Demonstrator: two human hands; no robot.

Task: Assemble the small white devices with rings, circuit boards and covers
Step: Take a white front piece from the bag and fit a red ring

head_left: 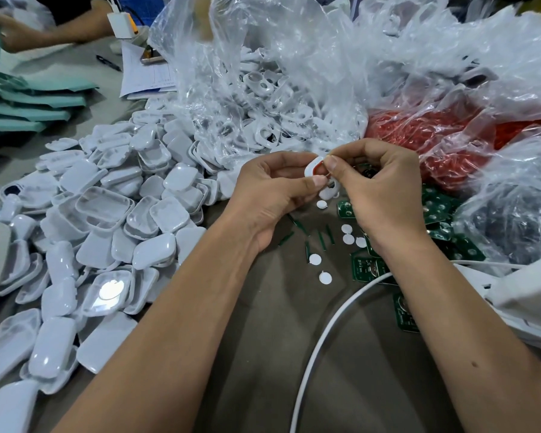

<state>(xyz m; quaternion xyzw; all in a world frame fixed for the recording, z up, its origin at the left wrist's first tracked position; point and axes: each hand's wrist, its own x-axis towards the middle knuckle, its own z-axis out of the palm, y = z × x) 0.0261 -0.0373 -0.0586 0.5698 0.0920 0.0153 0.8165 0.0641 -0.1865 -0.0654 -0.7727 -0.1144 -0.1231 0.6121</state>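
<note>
Seating a red ring into a small white plastic device shell (313, 169), held up over the middle of the grey desk (263, 354), just in front of the clear plastic bag of white frames (263, 98). Left hand (275, 195) pinching the shell from the left, thumb tip on its lower edge, fingers curled over the top. Right hand (384, 189) pinching too, thumb tip pressing down on the red rubbery ring (318, 168) where it shows inside the shell.

To do it well, judging from here:
- Keep the shell steady in the left pinch; leave all the pressing to the right thumb.
- Work round the ring bit by bit, not in one shove; likely soft, so prone to pop out on the far side.
- Check for a flush seat before reaching for a green circuit board (364, 270) near the right wrist.
- Mind the small white round discs (324, 278) loose on the desk below; easy to scatter with a forearm.

Finished white rounded-rectangle covers (107, 232) heaped toward the left edge; bag of red rings (425, 135) toward the far right.
</note>
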